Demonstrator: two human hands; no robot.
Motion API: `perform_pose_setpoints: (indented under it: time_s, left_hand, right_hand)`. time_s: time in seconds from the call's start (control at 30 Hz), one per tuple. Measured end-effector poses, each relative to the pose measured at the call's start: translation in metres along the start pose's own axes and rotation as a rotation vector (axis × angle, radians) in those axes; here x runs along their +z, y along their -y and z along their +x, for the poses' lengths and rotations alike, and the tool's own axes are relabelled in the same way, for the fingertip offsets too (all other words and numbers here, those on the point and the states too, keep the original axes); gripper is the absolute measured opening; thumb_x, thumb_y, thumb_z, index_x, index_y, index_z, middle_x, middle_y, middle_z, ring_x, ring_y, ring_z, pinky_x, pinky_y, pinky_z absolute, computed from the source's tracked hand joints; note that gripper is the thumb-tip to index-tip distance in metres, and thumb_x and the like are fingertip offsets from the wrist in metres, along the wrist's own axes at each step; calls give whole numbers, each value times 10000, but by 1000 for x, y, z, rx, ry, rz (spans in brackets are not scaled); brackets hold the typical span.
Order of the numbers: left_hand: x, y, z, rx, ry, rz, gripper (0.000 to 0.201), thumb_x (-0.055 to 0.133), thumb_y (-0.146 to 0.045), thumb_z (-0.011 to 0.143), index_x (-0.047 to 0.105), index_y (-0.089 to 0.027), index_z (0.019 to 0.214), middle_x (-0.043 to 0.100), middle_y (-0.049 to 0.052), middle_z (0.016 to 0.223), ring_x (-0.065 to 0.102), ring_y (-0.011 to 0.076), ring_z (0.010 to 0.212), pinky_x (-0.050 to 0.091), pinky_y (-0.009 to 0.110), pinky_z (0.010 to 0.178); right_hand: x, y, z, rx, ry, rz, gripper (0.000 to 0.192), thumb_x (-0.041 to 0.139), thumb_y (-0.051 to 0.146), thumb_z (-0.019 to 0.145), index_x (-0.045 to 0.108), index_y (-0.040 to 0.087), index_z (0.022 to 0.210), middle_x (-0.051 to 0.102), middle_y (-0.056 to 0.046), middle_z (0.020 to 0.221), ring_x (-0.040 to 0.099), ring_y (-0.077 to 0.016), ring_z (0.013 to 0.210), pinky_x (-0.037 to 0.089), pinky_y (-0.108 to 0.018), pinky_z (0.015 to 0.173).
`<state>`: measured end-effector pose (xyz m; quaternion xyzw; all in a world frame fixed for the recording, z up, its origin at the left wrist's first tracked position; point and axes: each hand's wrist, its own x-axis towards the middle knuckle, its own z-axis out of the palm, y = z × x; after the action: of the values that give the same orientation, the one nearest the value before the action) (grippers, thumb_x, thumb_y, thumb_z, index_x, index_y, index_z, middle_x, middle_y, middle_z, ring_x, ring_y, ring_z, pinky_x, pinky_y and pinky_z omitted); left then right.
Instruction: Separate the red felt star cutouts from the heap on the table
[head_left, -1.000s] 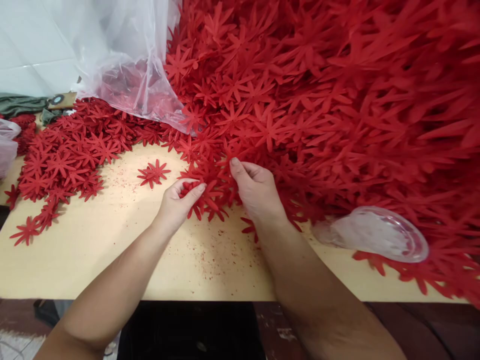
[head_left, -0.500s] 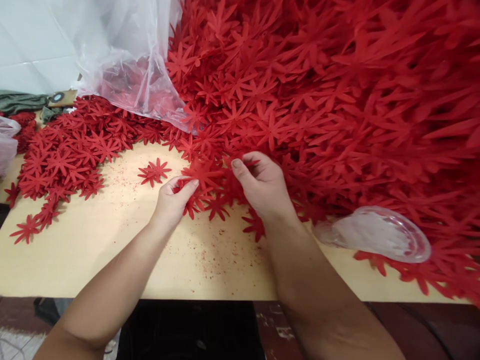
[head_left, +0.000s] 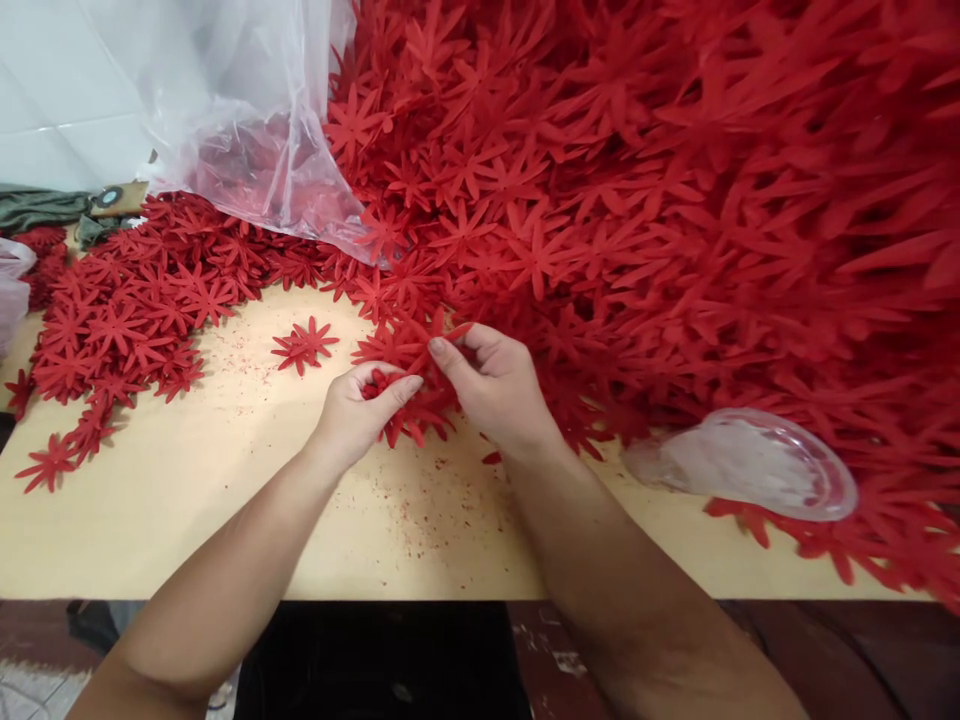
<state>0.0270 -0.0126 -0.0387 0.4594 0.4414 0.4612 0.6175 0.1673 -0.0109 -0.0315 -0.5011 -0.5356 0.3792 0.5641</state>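
Left hand (head_left: 352,410): I see its grip pinching a small stack of red flowers (head_left: 405,395) above the counter (head_left: 225,500).
Right hand (head_left: 495,385): grip pinching 1 flower (head_left: 420,340) beside the stack.
Risk: I think the stack could slip and mix into the big pile (head_left: 675,220).

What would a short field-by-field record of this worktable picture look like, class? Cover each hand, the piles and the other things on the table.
left hand: closed on a small stack of red flower cutouts
right hand: pinching one cutout at the top of that stack
big heap: red cutouts, right and rear
flat spread: cutouts, left
lone pair: on bare tabletop
plastic bag: rear left
clear dish: right
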Motion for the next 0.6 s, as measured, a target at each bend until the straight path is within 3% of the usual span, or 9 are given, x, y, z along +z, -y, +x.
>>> perform_pose_setpoints:
  time_s: [0.13, 0.33, 0.43, 0.5, 0.6]
  left_hand:
    - [-1, 1, 1, -3, 3, -24, 286, 807, -366, 608, 675, -164, 762, 668, -7, 717, 596, 84, 659, 506, 238, 698]
    - [-2, 0, 0, -8, 23, -100, 335, 812, -380, 603, 709, -183, 854, 700, 2, 780, 634, 101, 708, 525, 248, 730]
    - [-2, -3, -1, 20, -20, -114, 272, 796, -366, 629, 717, -190, 821, 697, -6, 785, 626, 86, 707, 514, 221, 729]
    - [-2, -4, -1, 4, -23, -142, 261, 783, -353, 645, 720, -199, 846, 701, -6, 800, 630, 87, 721, 511, 217, 732]
    - [-3, -3, 0, -37, -11, -151, 303, 792, -295, 618, 716, -204, 897, 714, 3, 853, 642, 101, 743, 512, 222, 725]
  right_hand:
    - [-6, 1, 3, 19, -24, -28, 464, 642, 583, 741, 440, 202, 570, 330, 66, 494, 274, -61, 457, 273, -228, 432]
    - [2, -4, -2, -6, 80, -130, 472, 554, 573, 814, 384, 201, 578, 326, 49, 547, 322, -80, 524, 282, -241, 482]
    - [-5, -12, 5, -107, -112, -246, 352, 528, 482, 851, 451, 204, 651, 409, 23, 607, 424, -118, 592, 391, -268, 563]
    - [-14, -16, 12, -230, -299, -404, 214, 570, 405, 824, 553, 192, 818, 554, -47, 799, 537, -187, 783, 471, -346, 730]
    - [-22, -12, 16, -369, -422, -622, 294, 595, 337, 800, 590, 174, 1044, 588, -142, 1110, 518, -275, 1079, 418, -471, 966]
